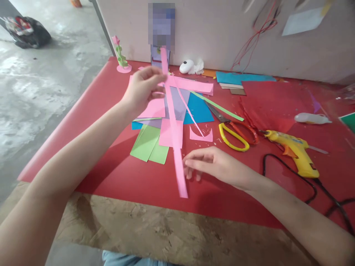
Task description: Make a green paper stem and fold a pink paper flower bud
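A long pink paper strip (pixel 172 114) hangs at a slant over the table, its upper part pinched in my left hand (pixel 145 87). Beside the strip's lower end is my right hand (pixel 209 162), fingers bent and slightly apart; whether they touch the paper is hard to make out. Under the strip lie pink paper (pixel 152 107), a purple sheet (pixel 180 99), a blue sheet (pixel 198 111) and green pieces (pixel 146 144). A pink scrap with a curved cutout (pixel 201 135) and a thin green strip (pixel 222 107) rest to the right.
Scissors (pixel 234 136) with yellow and red handles lie right of the papers. A yellow glue gun (pixel 296 151) and its black cord (pixel 288 171) occupy the right side. A phone (pixel 161 55) leans on the wall; a pink paper flower (pixel 120 55) stands at the back left.
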### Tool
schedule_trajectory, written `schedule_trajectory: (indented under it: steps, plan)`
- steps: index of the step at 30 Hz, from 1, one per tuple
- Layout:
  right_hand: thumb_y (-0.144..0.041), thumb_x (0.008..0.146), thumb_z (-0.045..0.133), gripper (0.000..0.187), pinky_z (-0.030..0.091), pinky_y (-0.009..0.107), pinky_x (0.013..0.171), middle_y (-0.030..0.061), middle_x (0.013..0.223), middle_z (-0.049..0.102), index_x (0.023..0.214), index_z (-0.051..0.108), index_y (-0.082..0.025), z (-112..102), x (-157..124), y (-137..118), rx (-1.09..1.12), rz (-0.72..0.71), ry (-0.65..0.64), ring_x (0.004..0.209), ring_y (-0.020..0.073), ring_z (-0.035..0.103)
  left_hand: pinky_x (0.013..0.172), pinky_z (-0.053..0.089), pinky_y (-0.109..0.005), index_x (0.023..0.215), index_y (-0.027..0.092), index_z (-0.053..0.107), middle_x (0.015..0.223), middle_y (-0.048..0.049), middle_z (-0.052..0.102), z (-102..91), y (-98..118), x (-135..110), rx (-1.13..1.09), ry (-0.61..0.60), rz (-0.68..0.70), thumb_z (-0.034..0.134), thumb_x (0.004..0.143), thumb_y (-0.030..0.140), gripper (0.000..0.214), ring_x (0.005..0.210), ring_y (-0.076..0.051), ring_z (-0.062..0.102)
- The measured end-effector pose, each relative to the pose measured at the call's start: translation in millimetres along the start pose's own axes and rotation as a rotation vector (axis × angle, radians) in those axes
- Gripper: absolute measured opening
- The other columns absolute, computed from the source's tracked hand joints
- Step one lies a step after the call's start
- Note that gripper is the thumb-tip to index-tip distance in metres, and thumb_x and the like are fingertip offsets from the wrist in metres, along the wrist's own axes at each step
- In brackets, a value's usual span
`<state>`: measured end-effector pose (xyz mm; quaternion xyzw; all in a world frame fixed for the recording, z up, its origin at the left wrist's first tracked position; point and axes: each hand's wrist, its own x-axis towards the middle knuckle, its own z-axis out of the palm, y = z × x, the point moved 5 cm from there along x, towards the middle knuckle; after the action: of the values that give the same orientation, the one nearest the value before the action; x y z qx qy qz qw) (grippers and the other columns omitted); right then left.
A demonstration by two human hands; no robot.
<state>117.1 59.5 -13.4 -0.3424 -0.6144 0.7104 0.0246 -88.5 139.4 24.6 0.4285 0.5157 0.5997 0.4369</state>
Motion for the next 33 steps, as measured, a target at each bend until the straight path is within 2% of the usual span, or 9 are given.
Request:
schedule_trajectory:
  steps: [5, 9, 16, 19, 21, 23, 25, 28, 33]
  plan:
    - [-0.050, 0.080, 0.053, 0.040, 0.040, 0.021, 0.047, 0.0020, 0.071, 0.058, 0.092, 0.060, -0.012, -24, 1, -7, -0.041, -0.132, 0.219, 0.052, 0.0060, 0.048, 0.051, 0.050, -0.019, 0.088, 0.016, 0.055, 0.068, 0.0056, 0.053, 46.0, -11, -29, 0.089, -0.376, -0.092, 0.059, 0.076, 0.010, 0.015, 0.053, -0.003, 0.054]
    - [-0.046, 0.076, 0.062, 0.035, 0.034, 0.020, 0.048, -0.0005, 0.070, 0.055, 0.093, 0.063, -0.015, -26, 1, -8, -0.147, -0.180, 0.303, 0.054, 0.0049, 0.041, 0.053, 0.053, -0.017, 0.081, 0.015, 0.056, 0.071, 0.0028, 0.054, 65.1, -5, -50, 0.137, -0.457, -0.054, 0.060, 0.076, 0.011, 0.007, 0.064, -0.005, 0.055]
    - [-0.033, 0.079, 0.058, 0.019, 0.044, 0.026, 0.064, 0.0033, 0.080, 0.067, 0.082, 0.067, -0.016, -27, -16, -30, -0.269, -0.211, 0.294, 0.070, 0.0116, 0.057, 0.059, 0.051, -0.023, 0.080, 0.018, 0.046, 0.079, -0.0001, 0.050, 26.2, 23, -27, 0.177, -0.085, 0.229, 0.051, 0.084, 0.021, 0.006, 0.071, -0.009, 0.055]
    - [-0.037, 0.079, 0.058, 0.031, 0.046, 0.026, 0.064, 0.0022, 0.077, 0.068, 0.102, 0.062, -0.018, -49, -30, -43, -0.296, -0.255, 0.456, 0.071, 0.0131, 0.061, 0.077, 0.050, -0.027, 0.090, 0.021, 0.047, 0.099, 0.0003, 0.051, 6.1, 34, -16, 0.260, 0.055, 0.391, 0.045, 0.089, 0.023, 0.002, 0.090, -0.009, 0.053]
    - [-0.036, 0.077, 0.060, 0.043, 0.047, 0.027, 0.065, 0.0015, 0.073, 0.068, 0.116, 0.054, -0.018, -55, -33, -45, -0.328, -0.218, 0.451, 0.071, 0.0144, 0.063, 0.093, 0.044, -0.031, 0.106, 0.025, 0.048, 0.119, 0.0019, 0.048, 6.6, 46, -23, 0.374, 0.091, 0.582, 0.060, 0.083, 0.021, 0.026, 0.106, -0.010, 0.048]
    - [-0.032, 0.077, 0.060, 0.049, 0.046, 0.026, 0.060, 0.0007, 0.069, 0.067, 0.123, 0.046, -0.018, -52, -32, -42, -0.328, -0.155, 0.359, 0.065, 0.0144, 0.062, 0.100, 0.040, -0.031, 0.103, 0.025, 0.058, 0.112, 0.0032, 0.058, 22.7, 51, -38, 0.479, -0.064, 0.675, 0.069, 0.075, 0.020, 0.030, 0.111, -0.013, 0.049]
    - [-0.028, 0.078, 0.058, 0.050, 0.042, 0.023, 0.052, 0.0001, 0.067, 0.067, 0.124, 0.042, -0.018, -45, -29, -40, -0.299, -0.128, 0.274, 0.058, 0.0128, 0.059, 0.106, 0.035, -0.036, 0.093, 0.022, 0.065, 0.096, 0.0029, 0.069, 53.9, 46, -60, 0.707, -0.516, 0.721, 0.060, 0.083, 0.022, 0.011, 0.094, -0.012, 0.060]
    - [-0.026, 0.078, 0.061, 0.052, 0.037, 0.020, 0.044, -0.0001, 0.068, 0.067, 0.125, 0.040, -0.018, -40, -28, -39, -0.228, -0.121, 0.210, 0.047, 0.0084, 0.051, 0.084, 0.046, -0.031, 0.090, 0.017, 0.068, 0.086, -0.0012, 0.072, 75.0, 32, -83, 0.910, -0.870, 0.638, 0.053, 0.087, 0.019, 0.016, 0.076, -0.012, 0.062]
    - [-0.049, 0.086, 0.049, 0.036, 0.041, 0.023, 0.043, 0.0037, 0.078, 0.068, 0.106, 0.056, -0.019, -58, -28, -46, 0.039, -0.318, 0.134, 0.044, 0.0077, 0.052, 0.055, 0.048, -0.020, 0.079, 0.016, 0.068, 0.068, 0.0011, 0.071, 67.7, 26, -73, 0.636, -0.675, 0.099, 0.065, 0.077, 0.021, 0.006, 0.058, -0.009, 0.063]
